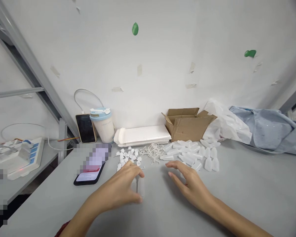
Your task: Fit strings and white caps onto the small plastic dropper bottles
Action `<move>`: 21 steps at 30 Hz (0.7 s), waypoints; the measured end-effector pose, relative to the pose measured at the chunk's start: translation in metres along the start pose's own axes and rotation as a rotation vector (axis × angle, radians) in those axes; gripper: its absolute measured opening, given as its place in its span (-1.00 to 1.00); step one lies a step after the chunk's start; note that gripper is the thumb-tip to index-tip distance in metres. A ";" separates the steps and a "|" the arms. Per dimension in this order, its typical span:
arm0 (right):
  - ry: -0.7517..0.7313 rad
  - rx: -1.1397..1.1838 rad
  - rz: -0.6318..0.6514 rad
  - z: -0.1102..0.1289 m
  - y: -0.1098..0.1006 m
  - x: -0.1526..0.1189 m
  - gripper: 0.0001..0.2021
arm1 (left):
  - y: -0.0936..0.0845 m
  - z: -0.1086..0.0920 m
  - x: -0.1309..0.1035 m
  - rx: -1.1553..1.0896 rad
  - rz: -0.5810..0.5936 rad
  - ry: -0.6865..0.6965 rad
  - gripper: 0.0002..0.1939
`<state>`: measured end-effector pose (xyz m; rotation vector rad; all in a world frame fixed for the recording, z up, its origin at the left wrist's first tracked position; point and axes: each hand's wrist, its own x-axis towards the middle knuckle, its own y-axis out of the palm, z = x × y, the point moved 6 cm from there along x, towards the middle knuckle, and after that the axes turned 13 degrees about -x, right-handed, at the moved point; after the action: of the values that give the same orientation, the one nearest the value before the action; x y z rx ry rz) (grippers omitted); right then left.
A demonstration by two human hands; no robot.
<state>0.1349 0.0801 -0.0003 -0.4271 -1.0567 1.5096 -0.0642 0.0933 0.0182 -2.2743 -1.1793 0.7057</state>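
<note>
My left hand (127,186) curves around a translucent white tube (141,187), its thumb and fingertips at the tube's two ends. My right hand (191,186) is over the grey table (158,214) with thumb and fingers apart and nothing between them. Just beyond it lies a pile of translucent tubes (187,157). Flat, rounded white pieces (208,164) sit at the pile's right side. Small white caps (125,156) are scattered beyond my left hand, and a tangle of white strings (154,151) lies between the caps and tubes.
A lit phone (95,164) lies at the left. Behind it stand another phone (86,128) and a cup (103,126). White packets (144,134), an open cardboard box (188,128), a plastic bag (227,123) and blue fabric (273,128) line the wall. A power strip (36,154) is at far left.
</note>
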 end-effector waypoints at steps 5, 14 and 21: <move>-0.053 -0.109 -0.031 -0.008 -0.006 0.006 -0.80 | 0.005 -0.001 -0.003 0.035 0.002 0.004 -0.62; -0.091 -0.288 -0.079 -0.023 -0.012 0.012 -0.78 | 0.004 -0.005 -0.005 0.116 -0.024 0.087 -0.65; -0.218 -0.433 -0.029 -0.019 -0.003 0.011 -0.74 | -0.007 -0.008 0.000 0.068 -0.122 0.079 -0.68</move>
<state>0.1489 0.0975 -0.0046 -0.5520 -1.5654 1.3182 -0.0631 0.0952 0.0288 -2.1343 -1.2268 0.5955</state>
